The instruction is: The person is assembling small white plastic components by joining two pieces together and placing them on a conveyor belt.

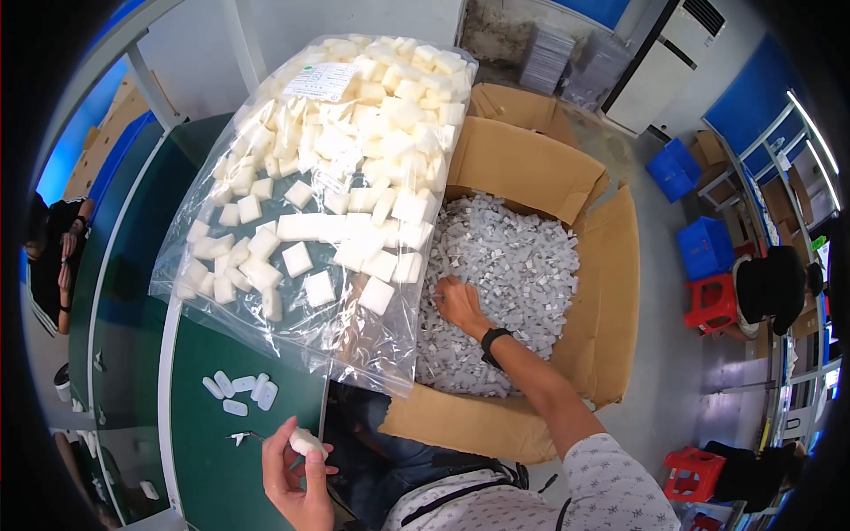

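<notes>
My left hand (299, 473), low over the green table (208, 345), is closed on a white sponge piece (307, 442) between thumb and fingers. To the right, my right hand (461, 303) reaches down into an open cardboard box (611, 292) full of small pale grey plastic pieces (509, 257). Its fingers are pinched together at the surface of the pile; what they hold, if anything, is too small to make out. A large clear plastic bag (283, 332) of white sponge blocks (390, 115) lies across the table and overlaps the box's left side.
Several pale oval pieces (235, 407) lie near my left hand, beside a small white part (239, 436). Blue crates (704, 248) and red stools (711, 301) stand at the right, where people sit. Another person (60, 257) is at the far left.
</notes>
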`<action>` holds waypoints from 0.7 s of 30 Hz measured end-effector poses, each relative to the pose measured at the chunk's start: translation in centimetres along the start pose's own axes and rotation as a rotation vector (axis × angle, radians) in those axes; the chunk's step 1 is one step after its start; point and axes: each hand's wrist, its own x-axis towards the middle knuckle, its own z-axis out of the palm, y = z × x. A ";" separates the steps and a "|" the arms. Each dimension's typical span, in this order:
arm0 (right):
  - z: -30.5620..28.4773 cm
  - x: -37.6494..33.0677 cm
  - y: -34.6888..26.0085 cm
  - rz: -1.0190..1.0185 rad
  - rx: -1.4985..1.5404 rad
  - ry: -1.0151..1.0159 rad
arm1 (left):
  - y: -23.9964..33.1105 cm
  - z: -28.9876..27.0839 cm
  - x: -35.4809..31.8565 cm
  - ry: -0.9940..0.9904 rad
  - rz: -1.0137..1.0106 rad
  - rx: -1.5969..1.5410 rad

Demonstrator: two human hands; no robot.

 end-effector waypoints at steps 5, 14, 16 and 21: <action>-0.4 -0.3 0.2 0.036 0.159 0.052 | 0.0 0.1 -0.1 -0.032 -0.006 -0.002; -6.9 0.4 -0.6 0.443 0.505 0.017 | -0.2 0.8 0.0 0.012 0.076 -0.058; -8.1 0.3 0.0 0.533 0.685 -0.051 | -0.1 0.9 0.0 0.014 0.051 -0.090; -13.1 -1.9 -1.9 0.487 0.907 0.002 | -0.9 1.3 -0.5 0.012 0.081 -0.097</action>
